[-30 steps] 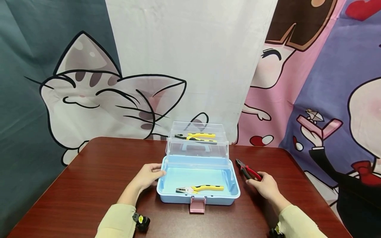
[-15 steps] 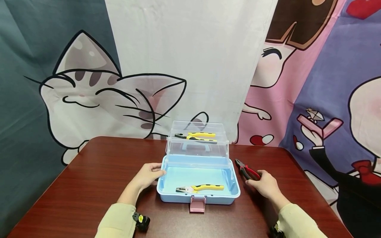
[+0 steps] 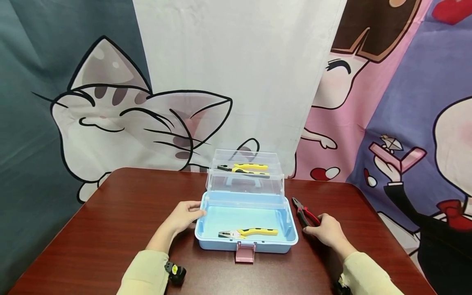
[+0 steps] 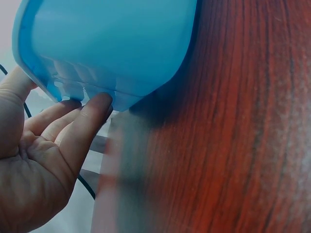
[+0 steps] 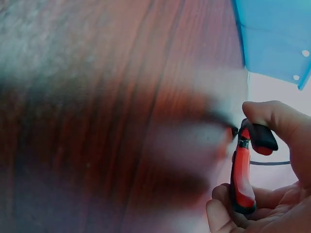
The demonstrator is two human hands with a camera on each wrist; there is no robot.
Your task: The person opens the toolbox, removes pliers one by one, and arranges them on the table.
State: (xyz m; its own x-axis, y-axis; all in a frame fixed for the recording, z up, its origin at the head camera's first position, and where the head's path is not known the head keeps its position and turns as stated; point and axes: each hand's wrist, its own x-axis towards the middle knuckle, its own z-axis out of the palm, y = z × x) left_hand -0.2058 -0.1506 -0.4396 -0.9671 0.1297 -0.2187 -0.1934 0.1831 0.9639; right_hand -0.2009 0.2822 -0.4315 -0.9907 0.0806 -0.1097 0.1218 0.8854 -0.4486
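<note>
A light-blue toolbox (image 3: pixel 239 219) with a raised clear lid (image 3: pixel 245 184) stands on the table. My left hand (image 3: pixel 183 217) holds its left wall, thumb at the rim and fingers against the outside, as the left wrist view also shows. To the right of the box, my right hand (image 3: pixel 328 232) holds red-and-black pliers (image 3: pixel 304 211) by the handles, jaws pointing away from me. The handles stand apart in the right wrist view, one by the thumb and one against the fingers. Pliers with yellow handles (image 3: pixel 258 232) lie inside the box near its front.
Another yellow-and-black pair of pliers (image 3: pixel 247 169) is at the clear upper part of the box. A pink latch (image 3: pixel 245 253) hangs at the box front. The brown wooden table (image 3: pixel 110 229) ends at a printed cloth backdrop (image 3: pixel 236 73).
The handles of the red-and-black pliers have spread apart in my right hand. My left hand and the toolbox keep their places.
</note>
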